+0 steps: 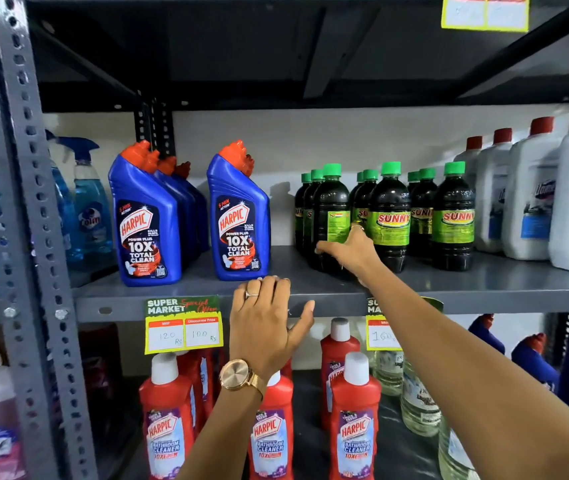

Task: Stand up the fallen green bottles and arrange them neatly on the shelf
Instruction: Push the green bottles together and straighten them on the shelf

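Gripping the front-left dark green-capped plastic bottle (331,216) with your right hand (347,251), left hand (265,320) spread on the grey metal shelf (449,292), you next square its label forward.

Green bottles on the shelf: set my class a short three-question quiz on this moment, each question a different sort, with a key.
1. True or false: every green bottle in view stands upright.
2. Which hand touches a green bottle? A) left hand B) right hand
3. Fill in: the left hand's fingers rest on the front edge of the ____.

Key: 1 true; 2 B; 3 shelf.
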Available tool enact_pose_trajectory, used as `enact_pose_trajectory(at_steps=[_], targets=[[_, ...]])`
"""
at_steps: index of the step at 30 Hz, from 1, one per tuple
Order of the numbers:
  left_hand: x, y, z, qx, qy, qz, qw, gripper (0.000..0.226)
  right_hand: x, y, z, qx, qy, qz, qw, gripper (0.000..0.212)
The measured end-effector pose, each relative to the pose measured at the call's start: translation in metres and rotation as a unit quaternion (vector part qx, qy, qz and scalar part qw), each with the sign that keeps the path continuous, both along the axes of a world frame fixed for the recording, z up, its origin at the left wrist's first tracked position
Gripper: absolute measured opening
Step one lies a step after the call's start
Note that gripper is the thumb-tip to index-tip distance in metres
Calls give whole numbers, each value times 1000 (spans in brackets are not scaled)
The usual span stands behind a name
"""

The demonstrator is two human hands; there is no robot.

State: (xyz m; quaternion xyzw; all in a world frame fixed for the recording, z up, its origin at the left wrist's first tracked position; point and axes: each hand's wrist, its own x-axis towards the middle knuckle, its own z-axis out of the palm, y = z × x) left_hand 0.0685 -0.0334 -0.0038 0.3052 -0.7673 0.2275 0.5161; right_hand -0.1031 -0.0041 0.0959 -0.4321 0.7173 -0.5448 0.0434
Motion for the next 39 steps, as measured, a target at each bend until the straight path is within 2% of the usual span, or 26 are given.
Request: enact_pose_trajectory(at_steps=[2,3,6,8,9,12,13,15,18,20,23,25,29,31,34,36,39], targets=[[0,1,0,6,1,1,1000,49,-4,0,-1,-5,-12,10,1000,56],[0,1,0,8,2,1,1000,49,-5,-1,-2,-4,0,6,1000,60],[1,3,1,21,0,-1,1000,50,-2,-5,-4,8,63,-28,998,94],[0,3,1,25,-2,1,1000,50,1,-6,-4,19,73,-24,997,105],[0,3,1,26,-2,0,1000,50,2,-6,-3,16,58,-6,998,97],[-1,2,0,28,2,-3,1000,49,-4,-6,-4,14,-24,49,998,56],[-1,2,0,29,2,-4,1000,49,-7,-7,-6,13,-29,51,998,52],[-1,2,0,32,4,-5,999,49,-7,-7,-6,13,1,44,999,62],[-2,2,0,31,4,-7,999,48,-2,-8,-5,24,61,12,998,96],[-1,2,0,32,4,-6,999,47,-1,-9,-5,21,35,22,999,91],[-1,2,1,36,4,-9,999,47,-7,-9,-7,3,-13,66,998,59],[-1,3,1,40,4,-9,999,47,-7,-8,-7,-3,11,70,997,64],[-1,4,2,51,3,-13,999,48,-3,-10,-6,15,93,16,995,95],[-1,5,2,54,1,-13,998,48,-2,-9,-6,9,82,9,997,102],[-1,5,1,52,0,-11,999,49,-5,-7,-6,5,34,26,999,87],[-1,4,1,54,2,-10,998,49,-4,-7,-6,15,50,13,999,78],[-1,4,1,54,6,-12,998,49,0,-5,-5,30,86,-25,995,83]])
